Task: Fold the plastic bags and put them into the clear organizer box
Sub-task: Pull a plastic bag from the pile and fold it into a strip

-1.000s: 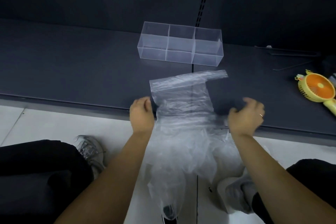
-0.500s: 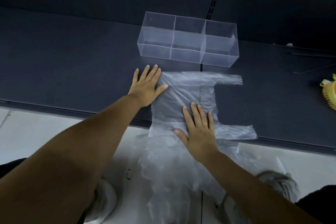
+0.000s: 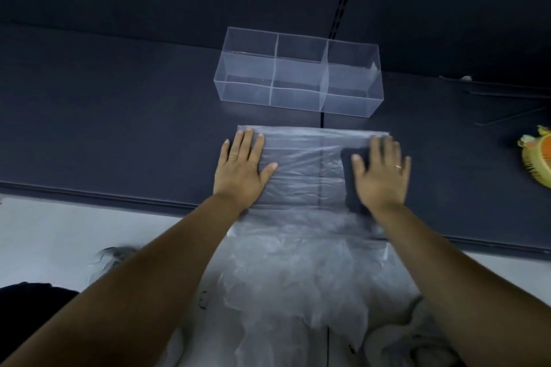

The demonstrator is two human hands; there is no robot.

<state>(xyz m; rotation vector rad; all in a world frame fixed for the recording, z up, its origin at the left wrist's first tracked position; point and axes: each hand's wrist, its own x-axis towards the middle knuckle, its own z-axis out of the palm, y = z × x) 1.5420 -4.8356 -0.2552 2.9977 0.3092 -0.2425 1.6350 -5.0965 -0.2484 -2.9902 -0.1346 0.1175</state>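
Pressing down with straight, spread fingers, the left hand lies flat on the left side of the plastic bag and the right hand lies flat on its right side; neither grips anything. The right hand is slightly blurred. A dark patch by its thumb looks like the desk showing through a gap in the bag.

The bag's upper part is spread on the desk. The rest hangs crumpled over the front edge toward the floor.

The step in hand looks like smoothing the bag before a fold. To do it well, sweep the palms outward from the middle so trapped air and creases leave at the sides, and keep one palm anchored, because thin film slides easily. The hanging part should come up onto the desk first, or its weight may drag the sheet back.

The bag's far edge lies near the clear box but apart from it. All three of its compartments look empty. Bare desk stretches well to the left. On the right, an orange-and-yellow fan and thin rods sit well apart from the bag.
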